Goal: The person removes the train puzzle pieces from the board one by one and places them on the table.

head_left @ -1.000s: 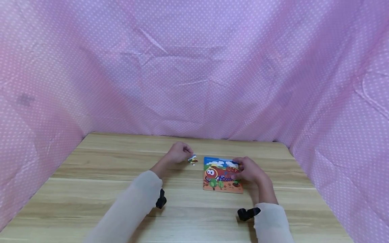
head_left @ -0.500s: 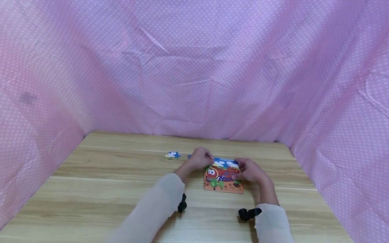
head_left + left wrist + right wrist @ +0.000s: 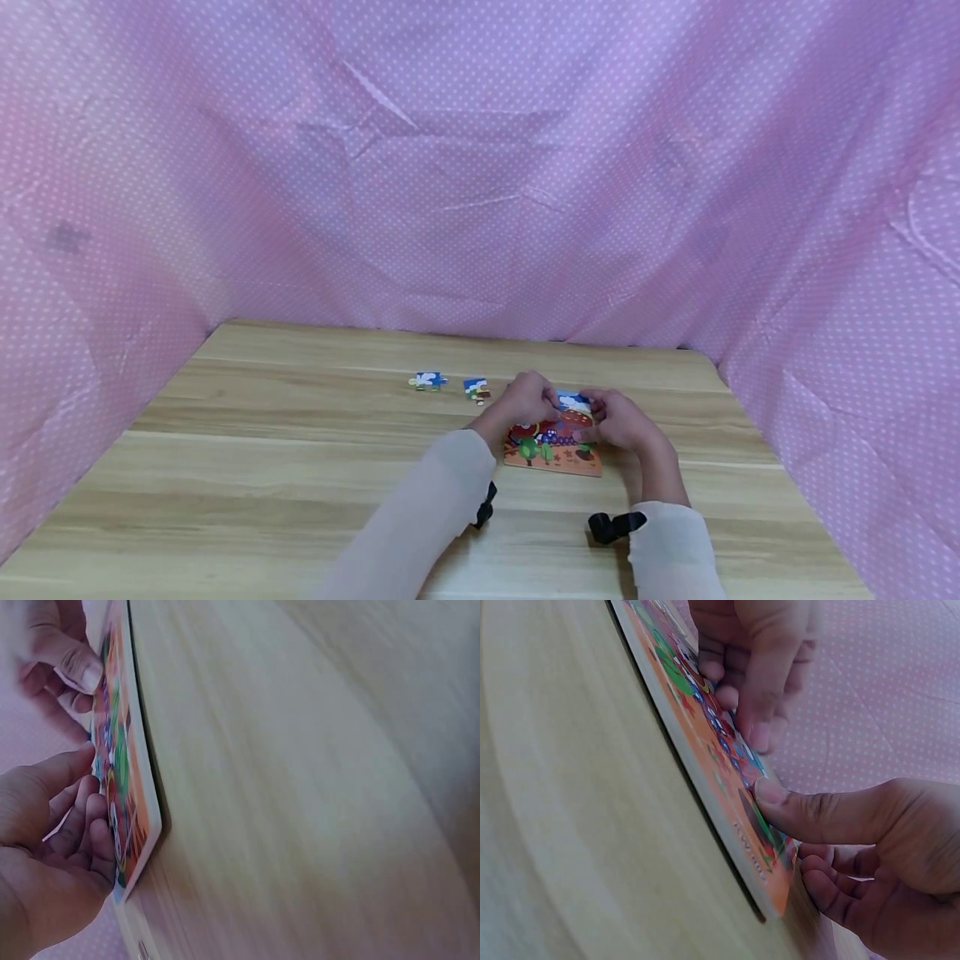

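A square jigsaw puzzle (image 3: 564,460) with a colourful cartoon picture lies flat on the wooden table. At its right side my right hand (image 3: 618,421) grips the board, thumb on the picture and fingers at the edge, as the right wrist view shows. Over the upper middle of the puzzle is my left hand (image 3: 534,398), fingers curled and thumb tip (image 3: 759,739) down at the picture. Whether it pinches a piece I cannot tell. Two loose jigsaw pieces lie left of the board: a blue-and-white piece (image 3: 428,382) and a multicoloured piece (image 3: 477,390).
The wooden table (image 3: 285,483) runs back to a pink dotted cloth (image 3: 480,208) that hangs behind it and along both sides. Each wrist carries a small black camera, one at the left cuff (image 3: 486,505) and one at the right cuff (image 3: 615,527).
My left hand has moved right from beside the loose pieces onto the puzzle, uncovering the blue-and-white piece on the table. My right hand has stayed at the board's right edge.
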Demonstrator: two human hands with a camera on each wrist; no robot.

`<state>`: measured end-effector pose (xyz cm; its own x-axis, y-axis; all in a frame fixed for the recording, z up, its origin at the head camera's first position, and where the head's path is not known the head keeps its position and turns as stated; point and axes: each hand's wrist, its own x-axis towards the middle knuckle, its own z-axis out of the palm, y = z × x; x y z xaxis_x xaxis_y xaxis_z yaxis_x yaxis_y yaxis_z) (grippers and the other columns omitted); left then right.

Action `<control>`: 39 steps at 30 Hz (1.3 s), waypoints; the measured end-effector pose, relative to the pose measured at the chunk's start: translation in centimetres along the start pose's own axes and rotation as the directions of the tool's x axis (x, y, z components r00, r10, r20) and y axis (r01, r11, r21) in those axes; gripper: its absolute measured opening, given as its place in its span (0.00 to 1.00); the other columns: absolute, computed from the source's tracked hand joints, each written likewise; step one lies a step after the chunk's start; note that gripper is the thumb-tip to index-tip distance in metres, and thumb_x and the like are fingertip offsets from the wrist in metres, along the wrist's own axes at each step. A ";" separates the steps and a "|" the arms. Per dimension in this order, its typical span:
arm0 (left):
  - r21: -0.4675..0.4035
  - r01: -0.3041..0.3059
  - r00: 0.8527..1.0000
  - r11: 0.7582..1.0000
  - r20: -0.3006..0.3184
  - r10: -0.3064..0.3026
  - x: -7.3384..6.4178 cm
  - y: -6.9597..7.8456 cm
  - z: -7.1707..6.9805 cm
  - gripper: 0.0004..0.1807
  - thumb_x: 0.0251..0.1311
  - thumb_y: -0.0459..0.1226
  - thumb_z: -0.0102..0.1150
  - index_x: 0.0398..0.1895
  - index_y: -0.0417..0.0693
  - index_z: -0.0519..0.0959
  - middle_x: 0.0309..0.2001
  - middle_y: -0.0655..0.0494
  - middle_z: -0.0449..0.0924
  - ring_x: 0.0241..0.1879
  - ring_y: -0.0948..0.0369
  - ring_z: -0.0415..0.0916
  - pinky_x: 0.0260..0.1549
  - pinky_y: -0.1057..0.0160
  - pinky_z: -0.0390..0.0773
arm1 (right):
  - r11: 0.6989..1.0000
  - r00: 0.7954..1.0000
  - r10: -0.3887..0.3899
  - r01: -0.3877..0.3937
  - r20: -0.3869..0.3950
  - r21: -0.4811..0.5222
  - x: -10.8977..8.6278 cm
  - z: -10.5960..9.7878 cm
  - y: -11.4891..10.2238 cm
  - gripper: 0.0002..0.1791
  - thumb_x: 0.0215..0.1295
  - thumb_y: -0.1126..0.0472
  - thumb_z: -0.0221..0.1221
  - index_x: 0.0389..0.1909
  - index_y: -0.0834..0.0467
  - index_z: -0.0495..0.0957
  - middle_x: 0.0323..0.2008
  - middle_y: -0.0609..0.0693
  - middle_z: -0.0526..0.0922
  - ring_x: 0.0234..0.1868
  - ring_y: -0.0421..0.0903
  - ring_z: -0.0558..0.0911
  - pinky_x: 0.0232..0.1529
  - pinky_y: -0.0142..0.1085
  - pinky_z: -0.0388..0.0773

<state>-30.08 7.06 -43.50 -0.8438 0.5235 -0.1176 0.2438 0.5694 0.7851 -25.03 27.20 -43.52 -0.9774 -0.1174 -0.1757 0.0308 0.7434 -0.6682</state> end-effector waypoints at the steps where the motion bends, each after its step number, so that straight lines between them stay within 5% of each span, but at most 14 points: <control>1: 0.014 0.000 1.000 1.000 0.006 0.000 0.1 0.1 0.2 0.02 0.63 0.35 0.71 0.37 0.46 0.87 0.29 0.60 0.81 0.29 0.64 0.74 0.30 0.68 0.74 | 1.000 1.000 0.000 0.000 -0.002 -0.001 0.0 0.0 0.0 0.42 0.56 0.64 0.76 0.71 0.65 0.69 0.52 0.60 0.79 0.50 0.54 0.76 0.57 0.53 0.75; 8: 0.084 -0.012 1.000 0.996 0.006 0.011 0.6 0.4 1.1 0.02 0.62 0.35 0.71 0.37 0.48 0.88 0.29 0.61 0.80 0.28 0.64 0.72 0.28 0.68 0.72 | 1.000 1.000 -0.008 0.008 0.000 -0.005 0.0 0.0 0.0 0.42 0.56 0.64 0.76 0.70 0.66 0.69 0.52 0.60 0.80 0.50 0.54 0.77 0.57 0.53 0.76; 24: 0.022 0.069 0.998 0.997 -0.001 -0.069 0.7 0.7 1.1 0.05 0.60 0.35 0.73 0.33 0.50 0.84 0.35 0.59 0.79 0.36 0.61 0.75 0.38 0.62 0.77 | 1.000 1.000 -0.016 0.016 0.009 0.014 0.2 0.0 0.0 0.36 0.58 0.65 0.74 0.67 0.65 0.73 0.48 0.57 0.81 0.48 0.53 0.78 0.55 0.51 0.76; 32: 0.022 0.033 0.999 0.999 -0.010 -0.032 0.5 0.7 1.0 0.04 0.61 0.34 0.72 0.36 0.47 0.85 0.32 0.59 0.79 0.33 0.62 0.74 0.37 0.65 0.77 | 0.999 0.999 -0.034 0.034 0.002 0.007 0.2 -0.1 0.0 0.35 0.57 0.64 0.75 0.65 0.65 0.75 0.47 0.55 0.82 0.47 0.51 0.78 0.53 0.50 0.77; 39: 0.074 -0.065 0.997 0.995 0.039 0.062 0.4 0.5 0.6 0.02 0.65 0.32 0.68 0.35 0.44 0.83 0.29 0.58 0.76 0.31 0.65 0.72 0.35 0.68 0.74 | 1.000 1.000 -0.020 0.020 -0.003 -0.014 0.2 0.0 -0.1 0.37 0.57 0.63 0.75 0.67 0.65 0.73 0.49 0.57 0.82 0.50 0.53 0.78 0.58 0.54 0.75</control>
<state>-30.01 7.92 -43.49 -0.8078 0.5822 -0.0927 0.3327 0.5800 0.7436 -25.21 27.12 -43.53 -0.9784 -0.1305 -0.1600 0.0082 0.7498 -0.6617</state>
